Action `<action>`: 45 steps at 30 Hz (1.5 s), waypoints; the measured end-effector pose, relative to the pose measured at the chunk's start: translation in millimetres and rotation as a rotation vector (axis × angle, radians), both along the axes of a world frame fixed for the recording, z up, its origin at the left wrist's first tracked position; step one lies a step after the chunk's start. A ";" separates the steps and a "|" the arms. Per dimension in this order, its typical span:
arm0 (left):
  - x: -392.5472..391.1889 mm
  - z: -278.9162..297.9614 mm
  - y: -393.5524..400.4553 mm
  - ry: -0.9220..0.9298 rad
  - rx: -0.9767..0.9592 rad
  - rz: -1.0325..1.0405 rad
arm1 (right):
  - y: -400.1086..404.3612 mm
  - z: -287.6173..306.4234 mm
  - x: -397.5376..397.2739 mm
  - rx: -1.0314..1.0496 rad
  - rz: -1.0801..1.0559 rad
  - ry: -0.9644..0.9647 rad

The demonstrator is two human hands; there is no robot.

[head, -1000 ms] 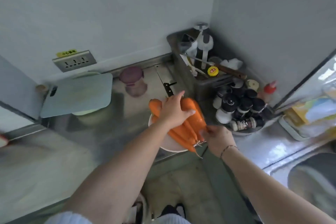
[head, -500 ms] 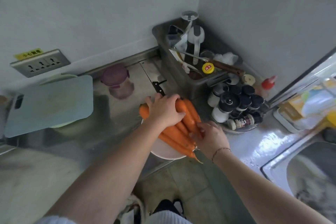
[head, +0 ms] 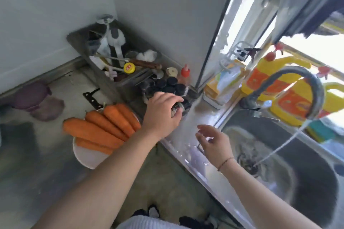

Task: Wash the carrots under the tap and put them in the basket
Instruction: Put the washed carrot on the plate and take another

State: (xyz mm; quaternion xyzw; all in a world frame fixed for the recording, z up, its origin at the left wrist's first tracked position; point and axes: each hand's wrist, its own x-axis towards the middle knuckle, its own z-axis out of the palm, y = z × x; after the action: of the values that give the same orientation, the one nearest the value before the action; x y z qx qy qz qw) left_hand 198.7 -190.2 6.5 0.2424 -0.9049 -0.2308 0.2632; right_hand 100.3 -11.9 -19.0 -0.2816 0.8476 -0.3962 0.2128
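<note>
Carrots [head: 104,126] lie piled on a white plate [head: 89,156] at the near edge of the steel counter [head: 37,154], left of the sink [head: 297,173]; neither hand touches them. Left hand [head: 162,115] is over the cluster of black-capped spice jars [head: 167,85] right of the plate, fingers curled around a small jar, blurred. Right hand [head: 214,143] hovers above the counter edge beside the sink, fingers loosely spread, holding nothing; the tap [head: 297,83] runs water into the basin.
</note>
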 end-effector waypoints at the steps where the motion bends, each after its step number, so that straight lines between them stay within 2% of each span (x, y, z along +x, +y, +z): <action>1: -17.0 0.9 16.9 -0.023 0.034 -0.070 | 21.8 0.9 -14.0 -0.042 -0.075 -0.055; 4: -68.4 -1.6 69.2 -0.123 0.144 -0.248 | 84.1 0.5 -53.7 -0.243 -0.318 -0.286; 7: -120.1 -6.6 120.2 -0.225 0.302 -0.336 | 127.1 5.6 -90.9 -0.564 -0.647 -0.687; 9: -155.5 -9.7 150.0 -0.305 0.387 -0.366 | 145.6 10.0 -116.6 -0.726 -0.785 -0.940; 11: -188.8 -14.6 172.8 -0.422 0.458 -0.376 | 158.2 11.9 -139.6 -0.790 -0.842 -1.087; 15: -247.9 -35.8 198.8 -0.582 0.666 -0.312 | 173.6 0.0 -170.3 -0.798 -0.829 -1.240; 17: -265.4 -42.6 205.6 -0.562 0.918 -0.236 | 177.9 -6.3 -181.9 -0.768 -0.763 -1.292; 22: -277.5 -44.2 211.5 -0.218 1.723 -0.138 | 175.2 -7.8 -209.3 -0.733 -0.590 -1.313; 23: -279.0 -47.3 209.7 -0.171 1.797 -0.131 | 172.7 -8.1 -215.7 -0.708 -0.567 -1.296; 25: -281.7 -51.1 207.8 -0.135 1.813 -0.130 | 167.3 -7.8 -228.7 -0.579 -0.529 -1.179; 26: -282.6 -52.8 208.0 -0.142 1.798 -0.115 | 164.1 -9.3 -235.8 -0.455 -0.505 -1.053; 29: -284.3 -58.8 211.3 -0.147 1.735 0.001 | 153.2 -13.7 -256.9 -0.058 -0.341 -0.465; 31: -286.7 -62.6 211.2 -0.130 1.709 0.066 | 145.9 -11.6 -266.5 0.043 -0.204 -0.214; 33: -289.0 -66.0 209.4 -0.153 1.685 0.099 | 139.7 -8.1 -271.6 0.090 -0.091 -0.067; 38: -297.5 -64.9 202.8 -0.205 1.612 0.112 | 129.2 -10.5 -280.1 0.088 -0.013 0.122; 45: -308.6 -59.1 199.0 -0.082 1.579 0.129 | 108.7 -9.3 -304.0 0.217 0.082 0.260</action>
State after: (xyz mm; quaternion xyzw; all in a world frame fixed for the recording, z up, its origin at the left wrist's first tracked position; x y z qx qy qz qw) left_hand -109.9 8.8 -52.7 0.4176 -0.4670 -0.7794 -0.0072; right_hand -203.7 96.7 -28.3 -0.3400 0.8936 -0.2539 0.1464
